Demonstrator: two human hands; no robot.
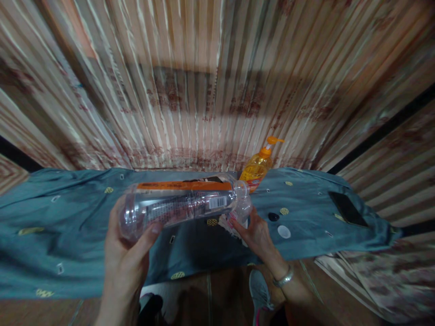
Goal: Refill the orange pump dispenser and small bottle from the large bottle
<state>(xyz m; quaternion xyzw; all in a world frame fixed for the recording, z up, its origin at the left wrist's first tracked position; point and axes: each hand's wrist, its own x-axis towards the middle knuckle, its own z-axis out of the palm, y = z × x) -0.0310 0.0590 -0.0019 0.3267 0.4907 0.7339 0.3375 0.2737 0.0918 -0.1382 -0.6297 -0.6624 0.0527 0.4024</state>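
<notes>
My left hand (127, 253) is closed around the base of a large clear plastic bottle (183, 208) with an orange-banded label and a barcode. The bottle lies almost level in the air, its neck pointing right. At that neck, my right hand (261, 233) grips a smaller clear plastic bottle (243, 207); the two meet mouth to mouth or overlap, I cannot tell which. Something white and crumpled (228, 225), like a tissue, shows beside my right fingers. Just behind stands a pump bottle (254, 172) of yellow liquid with an orange pump.
A blue-green patterned cloth (81, 226) covers the narrow table. On it, to the right, are a small black cap (273, 217), a white round lid (284, 232) and a dark phone (347, 208). A pleated curtain (190, 90) hangs behind the table.
</notes>
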